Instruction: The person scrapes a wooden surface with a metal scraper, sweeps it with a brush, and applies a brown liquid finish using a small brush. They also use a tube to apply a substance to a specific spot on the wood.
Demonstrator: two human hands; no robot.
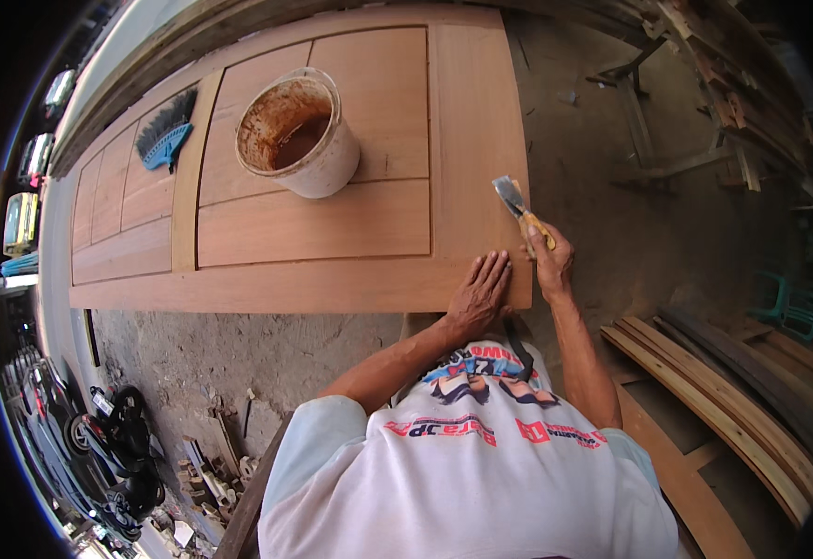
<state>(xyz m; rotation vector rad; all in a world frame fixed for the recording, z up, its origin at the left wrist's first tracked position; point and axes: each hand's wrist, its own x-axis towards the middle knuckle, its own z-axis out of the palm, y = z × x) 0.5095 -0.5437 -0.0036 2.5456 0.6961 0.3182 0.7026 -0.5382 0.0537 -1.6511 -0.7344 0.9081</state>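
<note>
A panelled wooden door (332, 289) lies flat in front of me. My left hand (481, 293) rests on its near right corner, fingers stretched out flat on the wood. Just to the right, my right hand (552, 259) is closed round the yellowish handle of a putty knife (511, 194). The blade points away from me and to the left, over the door's right edge; whether it touches the wood I cannot tell. On the panels stands a white bucket (322, 168), its inside smeared with reddish-brown stuff. Left of it lies a blue brush head (166, 144) with dark bristles.
Long planks (723, 410) are stacked at the lower right, near a green plastic chair (786, 303). Timber on a rack (732, 102) stands at the far right. Beyond the concrete floor (285, 354) at the left are a motorcycle (127, 456) and wood scraps (215, 475).
</note>
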